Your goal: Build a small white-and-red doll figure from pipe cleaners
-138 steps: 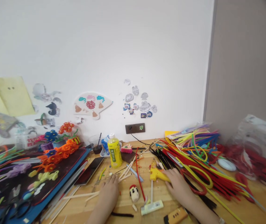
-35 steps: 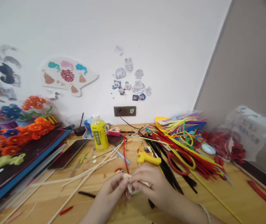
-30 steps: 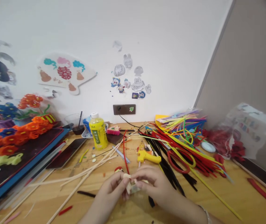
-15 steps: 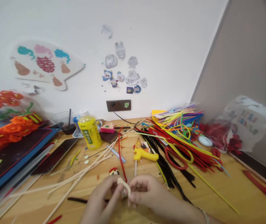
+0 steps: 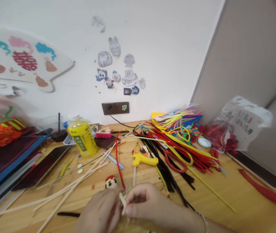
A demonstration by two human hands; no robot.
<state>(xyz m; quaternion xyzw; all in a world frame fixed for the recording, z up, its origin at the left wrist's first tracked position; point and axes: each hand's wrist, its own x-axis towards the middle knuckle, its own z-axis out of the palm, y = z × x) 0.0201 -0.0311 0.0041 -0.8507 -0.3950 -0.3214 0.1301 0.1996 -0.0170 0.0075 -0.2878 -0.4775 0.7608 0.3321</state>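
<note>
The right hand [image 5: 150, 200] has its thumb and fingertips clamped, as I see it from my end, on a short cream strip [image 5: 122, 199], which stands tilted between my two hands just above the surface [image 5: 244, 213]. My left hand [image 5: 100, 207] is close against it, back turned to my camera; its fingertips are hidden, so I cannot tell whether they grip. Left of that hand a black strip [image 5: 67, 214] pokes out, and just beyond my knuckles sits a small doll head [image 5: 111, 182] with a red cap. Long cream strips [image 5: 62, 195] run out to the left, crossing one another. Ahead, a red pipe cleaner [image 5: 118, 158] bends near a yellow glue gun [image 5: 144, 159], a pale stick out of its back. To the right of the gun I have black strips [image 5: 161, 161] and a heap of red pipe cleaners [image 5: 188, 152]. Farther left, a dark-screened phone [image 5: 42, 166] lies near an upright bottle of yellow drink [image 5: 82, 137]. At the far side, a black cable [image 5: 119, 121] leads to a wall socket [image 5: 115, 108], with cartoon cutouts [image 5: 129, 77] stuck above it.
</note>
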